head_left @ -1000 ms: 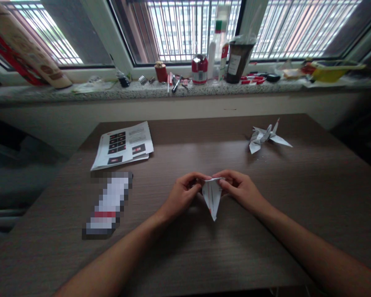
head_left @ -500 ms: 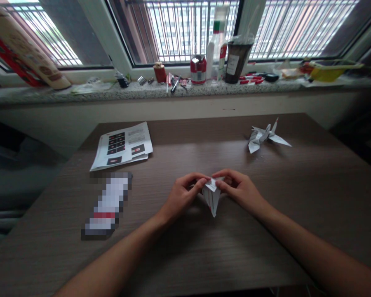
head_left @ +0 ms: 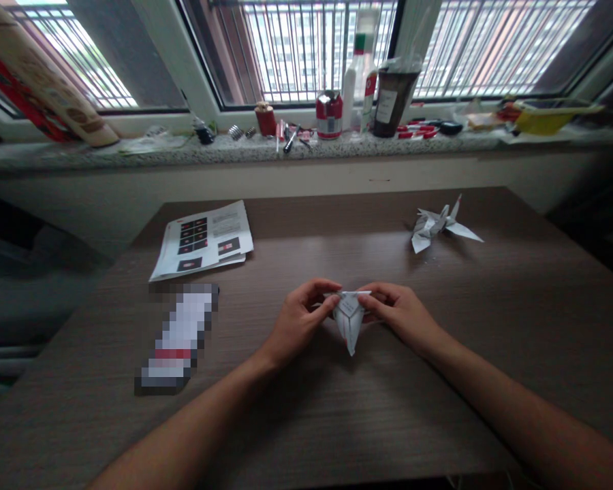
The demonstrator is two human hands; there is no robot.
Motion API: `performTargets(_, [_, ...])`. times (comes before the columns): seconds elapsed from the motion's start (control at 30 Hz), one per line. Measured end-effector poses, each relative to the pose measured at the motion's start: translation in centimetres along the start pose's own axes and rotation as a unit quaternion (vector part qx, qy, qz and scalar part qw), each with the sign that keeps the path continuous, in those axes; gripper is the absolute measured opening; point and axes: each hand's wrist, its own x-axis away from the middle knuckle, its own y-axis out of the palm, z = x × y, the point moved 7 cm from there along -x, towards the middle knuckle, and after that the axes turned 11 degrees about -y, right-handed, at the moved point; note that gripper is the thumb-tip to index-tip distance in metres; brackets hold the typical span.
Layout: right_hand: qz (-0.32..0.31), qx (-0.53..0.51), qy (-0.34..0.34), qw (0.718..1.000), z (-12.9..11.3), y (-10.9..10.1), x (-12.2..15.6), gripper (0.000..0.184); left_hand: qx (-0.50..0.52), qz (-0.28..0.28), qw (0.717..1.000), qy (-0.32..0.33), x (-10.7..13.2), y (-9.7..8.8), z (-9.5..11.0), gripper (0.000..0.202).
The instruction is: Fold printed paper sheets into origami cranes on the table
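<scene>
A small folded white paper piece (head_left: pixel 349 323) with a downward point sits at the middle of the brown wooden table (head_left: pixel 337 415). My left hand (head_left: pixel 299 320) pinches its upper left corner, fingers closed. My right hand (head_left: pixel 401 314) pinches its upper right corner, fingers closed too. The top edge of the paper runs flat between both hands. A finished paper crane (head_left: pixel 439 226) stands on the table at the far right, away from both hands.
Printed sheets (head_left: pixel 204 239) lie at the table's far left, a blurred flat pack (head_left: pixel 178 337) in front of them. The stone windowsill (head_left: pixel 184 151) behind holds a red can (head_left: pixel 329 114), bottles, a dark cup (head_left: pixel 392 102) and small tools.
Both hands have pulled the paper's upper flaps apart, so the top edge is now flat and the piece looks narrower. The hands stayed in place over the table.
</scene>
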Motion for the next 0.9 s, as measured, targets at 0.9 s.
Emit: performTargets(0.9, [0.016, 0.208, -0.086, 0.974, -1.1, 0.1, 0.2, 0.034, -0.043, -0.035, 0.998, -0.013, 0.3, 1.4, 0.3, 0.026])
